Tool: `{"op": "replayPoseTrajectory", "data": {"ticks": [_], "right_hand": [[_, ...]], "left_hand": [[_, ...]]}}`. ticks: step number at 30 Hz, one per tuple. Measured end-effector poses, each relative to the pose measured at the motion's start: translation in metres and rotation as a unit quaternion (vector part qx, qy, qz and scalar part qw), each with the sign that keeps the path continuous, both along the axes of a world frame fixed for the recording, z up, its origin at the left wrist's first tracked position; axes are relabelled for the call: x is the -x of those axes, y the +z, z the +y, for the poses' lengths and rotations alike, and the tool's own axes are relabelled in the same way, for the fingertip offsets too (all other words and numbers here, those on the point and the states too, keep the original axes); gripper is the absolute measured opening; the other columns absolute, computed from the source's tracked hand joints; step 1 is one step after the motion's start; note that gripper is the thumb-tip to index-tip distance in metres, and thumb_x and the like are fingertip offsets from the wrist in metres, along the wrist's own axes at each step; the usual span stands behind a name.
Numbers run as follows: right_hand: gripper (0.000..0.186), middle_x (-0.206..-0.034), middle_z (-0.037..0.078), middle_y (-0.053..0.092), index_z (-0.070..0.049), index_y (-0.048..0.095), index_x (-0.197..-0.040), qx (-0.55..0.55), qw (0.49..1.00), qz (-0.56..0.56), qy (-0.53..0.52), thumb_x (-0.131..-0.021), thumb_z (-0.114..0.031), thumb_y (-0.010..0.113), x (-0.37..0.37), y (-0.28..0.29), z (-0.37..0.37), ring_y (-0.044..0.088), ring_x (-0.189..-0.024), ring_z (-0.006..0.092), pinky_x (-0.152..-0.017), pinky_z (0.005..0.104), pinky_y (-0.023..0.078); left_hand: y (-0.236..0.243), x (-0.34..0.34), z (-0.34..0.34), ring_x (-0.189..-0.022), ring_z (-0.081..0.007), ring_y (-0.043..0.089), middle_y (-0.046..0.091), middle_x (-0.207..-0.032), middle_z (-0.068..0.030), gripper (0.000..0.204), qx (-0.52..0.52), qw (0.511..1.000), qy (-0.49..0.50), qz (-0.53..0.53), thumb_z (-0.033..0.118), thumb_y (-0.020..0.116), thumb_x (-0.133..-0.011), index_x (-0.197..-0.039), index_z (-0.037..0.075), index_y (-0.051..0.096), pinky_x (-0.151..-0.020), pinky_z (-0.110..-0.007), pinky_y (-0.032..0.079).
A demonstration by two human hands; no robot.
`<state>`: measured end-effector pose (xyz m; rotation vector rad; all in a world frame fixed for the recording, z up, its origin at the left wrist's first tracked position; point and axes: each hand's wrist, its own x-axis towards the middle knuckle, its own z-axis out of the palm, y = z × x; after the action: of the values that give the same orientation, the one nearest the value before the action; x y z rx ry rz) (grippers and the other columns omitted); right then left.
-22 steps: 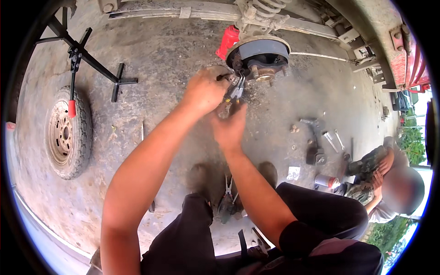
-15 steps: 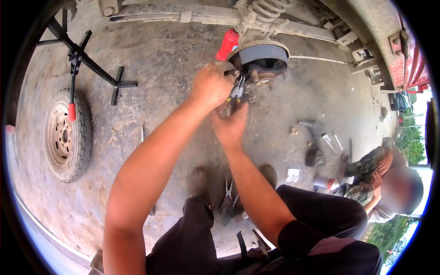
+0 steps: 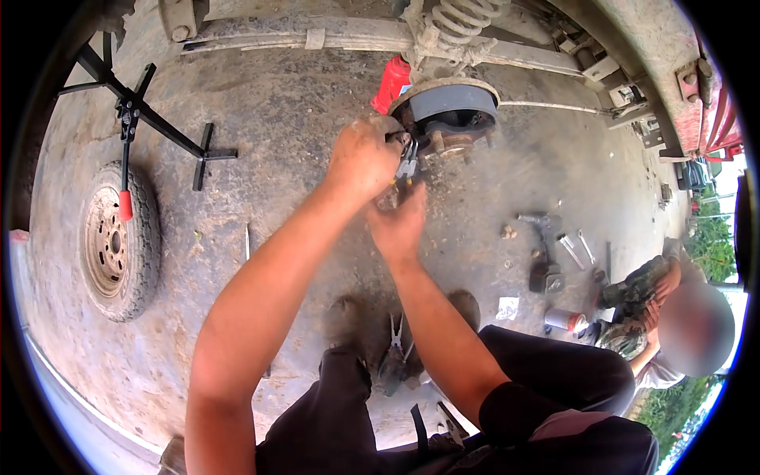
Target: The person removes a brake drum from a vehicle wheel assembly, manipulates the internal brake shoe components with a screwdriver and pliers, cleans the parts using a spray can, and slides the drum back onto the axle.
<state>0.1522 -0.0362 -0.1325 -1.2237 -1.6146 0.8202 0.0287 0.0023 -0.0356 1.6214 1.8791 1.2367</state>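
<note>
My right hand (image 3: 400, 223) is closed around the handles of a pair of pliers (image 3: 407, 165). The pliers' jaws point up at the left side of an exposed drum brake assembly, against small parts too hidden to name. My left hand (image 3: 364, 158) is curled shut just left of the jaws, its fingertips at the brake's lower left edge; what they pinch is covered by the hand. A curved grey brake shoe (image 3: 453, 100) runs along the top of the assembly, with the rusty wheel hub (image 3: 450, 144) below it.
A red bottle jack (image 3: 393, 83) stands behind the brake, under the axle (image 3: 364, 33). Left are a wheel (image 3: 107, 245) and a black stand (image 3: 170, 131). Other pliers (image 3: 396, 332) lie between my feet. A cordless drill (image 3: 545, 253) and spray can (image 3: 565, 319) lie right, near a seated person (image 3: 657, 301).
The pliers and my right hand have shifted slightly at the brake's left edge. My left hand keeps its place there, and the whole view has tilted a little.
</note>
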Motion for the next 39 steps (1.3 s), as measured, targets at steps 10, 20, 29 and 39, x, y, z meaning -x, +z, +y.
{"op": "replayPoseTrajectory", "data": {"ticks": [10, 20, 29, 39], "right_hand": [[0.061, -0.121, 0.018, 0.063, 0.002, 0.053, -0.125, 0.047, 0.999, -0.025, -0.004, -0.074, -0.006, 0.087, 0.002, 0.011, -0.003, 0.061, -0.115, 0.0318, -0.099, 0.0422, 0.048], [0.075, -0.126, 0.026, 0.056, 0.009, 0.048, -0.130, 0.018, 0.996, -0.063, -0.058, -0.071, -0.013, 0.089, 0.003, -0.019, 0.016, 0.053, -0.122, 0.0426, -0.105, 0.0476, 0.044], [0.085, -0.133, 0.034, 0.052, 0.012, 0.048, -0.132, -0.035, 0.980, -0.192, -0.046, -0.070, -0.030, 0.089, -0.038, -0.047, 0.015, 0.043, -0.131, 0.0534, -0.113, 0.0541, 0.037], [0.040, -0.093, 0.003, 0.059, -0.007, 0.051, -0.128, 0.306, 0.945, 0.110, 0.026, -0.096, -0.018, 0.071, -0.179, 0.019, -0.098, 0.056, -0.065, 0.0124, -0.053, 0.0272, 0.047]], "left_hand": [[0.001, 0.005, 0.006, -0.089, -0.0415, 0.071, 0.073, -0.092, -0.0233, 0.023, 0.041, 0.999, 0.004, 0.006, 0.026, 0.069, -0.091, -0.100, 0.006, 0.077, -0.083, -0.048, 0.057], [-0.001, 0.006, 0.002, -0.089, -0.0413, 0.071, 0.073, -0.091, -0.0233, 0.020, 0.049, 0.999, -0.002, -0.016, 0.021, 0.067, -0.091, -0.105, 0.007, 0.075, -0.082, -0.048, 0.057], [-0.061, 0.024, -0.029, -0.098, -0.0368, 0.072, 0.075, -0.101, -0.0189, 0.026, 0.125, 0.978, 0.045, -0.163, 0.013, 0.064, -0.087, -0.110, 0.008, 0.074, -0.087, -0.044, 0.056], [-0.192, 0.051, -0.223, -0.089, -0.0366, 0.073, 0.076, -0.096, -0.0173, 0.020, 0.223, 0.961, 0.162, -0.027, 0.013, 0.065, -0.085, -0.101, 0.007, 0.075, -0.079, -0.043, 0.058]]}}
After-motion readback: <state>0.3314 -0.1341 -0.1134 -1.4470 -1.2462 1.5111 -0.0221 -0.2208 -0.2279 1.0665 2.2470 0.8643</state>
